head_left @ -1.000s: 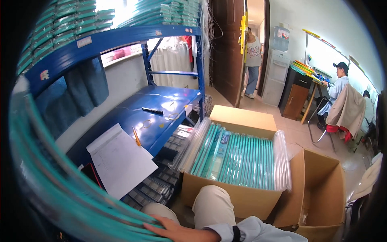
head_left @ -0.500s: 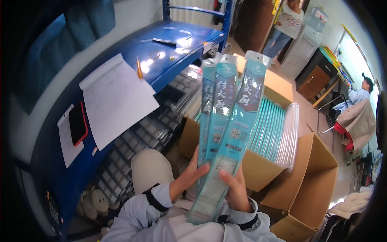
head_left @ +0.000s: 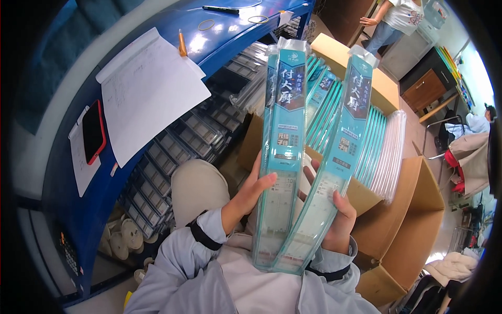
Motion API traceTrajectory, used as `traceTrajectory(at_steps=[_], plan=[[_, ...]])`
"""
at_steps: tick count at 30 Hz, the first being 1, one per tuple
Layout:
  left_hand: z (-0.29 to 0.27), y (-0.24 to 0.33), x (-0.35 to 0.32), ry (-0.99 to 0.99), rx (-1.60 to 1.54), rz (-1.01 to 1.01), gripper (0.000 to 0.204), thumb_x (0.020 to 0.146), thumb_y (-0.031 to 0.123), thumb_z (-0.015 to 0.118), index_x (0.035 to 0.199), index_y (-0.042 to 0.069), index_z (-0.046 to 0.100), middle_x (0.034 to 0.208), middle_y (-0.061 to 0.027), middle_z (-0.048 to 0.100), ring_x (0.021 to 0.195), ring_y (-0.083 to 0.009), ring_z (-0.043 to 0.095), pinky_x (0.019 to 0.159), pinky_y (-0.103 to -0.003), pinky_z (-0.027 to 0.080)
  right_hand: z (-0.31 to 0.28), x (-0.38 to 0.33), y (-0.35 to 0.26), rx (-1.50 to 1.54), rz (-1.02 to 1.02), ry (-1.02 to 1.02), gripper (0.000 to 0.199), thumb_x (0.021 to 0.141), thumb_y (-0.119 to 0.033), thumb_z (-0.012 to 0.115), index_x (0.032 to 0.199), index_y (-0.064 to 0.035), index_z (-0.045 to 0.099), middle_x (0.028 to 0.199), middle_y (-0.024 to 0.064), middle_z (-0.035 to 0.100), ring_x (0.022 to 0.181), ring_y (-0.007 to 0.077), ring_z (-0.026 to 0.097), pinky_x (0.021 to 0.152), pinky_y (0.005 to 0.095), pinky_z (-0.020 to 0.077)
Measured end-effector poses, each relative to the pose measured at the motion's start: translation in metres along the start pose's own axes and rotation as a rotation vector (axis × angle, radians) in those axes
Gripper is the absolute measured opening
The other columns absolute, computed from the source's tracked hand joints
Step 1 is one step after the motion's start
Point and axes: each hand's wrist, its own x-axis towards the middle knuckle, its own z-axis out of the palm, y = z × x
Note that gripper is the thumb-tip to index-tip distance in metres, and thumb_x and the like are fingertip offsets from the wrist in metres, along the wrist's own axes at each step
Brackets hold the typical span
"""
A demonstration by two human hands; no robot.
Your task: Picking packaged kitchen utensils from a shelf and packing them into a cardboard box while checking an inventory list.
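Two long, narrow teal packages [head_left: 289,120] with clear plastic ends stand nearly upright, one behind the other, in my left hand [head_left: 256,189]. Its thumb presses across their front. One similar long teal package [head_left: 345,133] is in my right hand [head_left: 342,217], thumb on its face and fingers behind. That one tilts to the right, so its top stands apart from the others while the lower ends overlap near my chest. Beyond my hands, more teal packages [head_left: 374,152] are packed in rows in a cardboard box [head_left: 387,86], beside a stack of clear sleeves [head_left: 392,157].
An open cardboard box [head_left: 413,225] stands to the right. On the left, a blue shelf [head_left: 180,15] carries papers [head_left: 151,99], a red-edged phone [head_left: 94,131], a pen [head_left: 220,10] and rubber bands. Wrapped bundles [head_left: 157,178] lie below. A person [head_left: 395,23] stands at the back.
My right hand has drawn its package to the right, opening a gap at the top between it and the left hand's two. My view has tipped downward, and the standing person's hand has come up.
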Motion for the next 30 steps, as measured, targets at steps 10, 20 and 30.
traceTrajectory(at_steps=[10,20,30], plan=[[0.005,0.0,0.0,-0.016,0.283,0.145,0.1,0.08,0.055,0.058,0.141,0.0,0.001,0.143,-0.0111,0.018,0.132,-0.0213,0.02,0.107,-0.035,0.019,0.025,-0.009,0.019,-0.408,0.122,0.05,0.058,0.083,-0.018,0.06,0.13,0.0005,0.034,0.119,0.0113,0.051,0.107,0.0191,0.052,0.089,0.0319,0.0419],[-0.008,0.006,-0.003,-0.069,-0.189,0.117,0.063,0.097,0.035,0.03,0.143,0.007,-0.001,0.146,-0.0087,0.015,0.134,-0.0191,0.019,0.108,-0.033,0.017,0.017,-0.015,0.006,-0.205,-0.032,0.178,0.068,0.066,-0.017,0.06,0.126,0.0045,0.037,0.114,0.0215,0.052,0.096,0.0319,0.057,0.088,0.0397,0.0457],[0.005,0.017,-0.008,0.144,0.344,0.088,0.07,0.096,0.046,0.029,0.143,0.003,-0.001,0.145,-0.0097,0.021,0.132,-0.0191,0.022,0.107,-0.031,0.019,0.023,-0.016,0.019,-0.269,-0.001,0.133,0.064,0.071,-0.015,0.062,0.127,0.0022,0.036,0.112,0.0149,0.053,0.099,0.0228,0.055,0.086,0.0318,0.0439]])
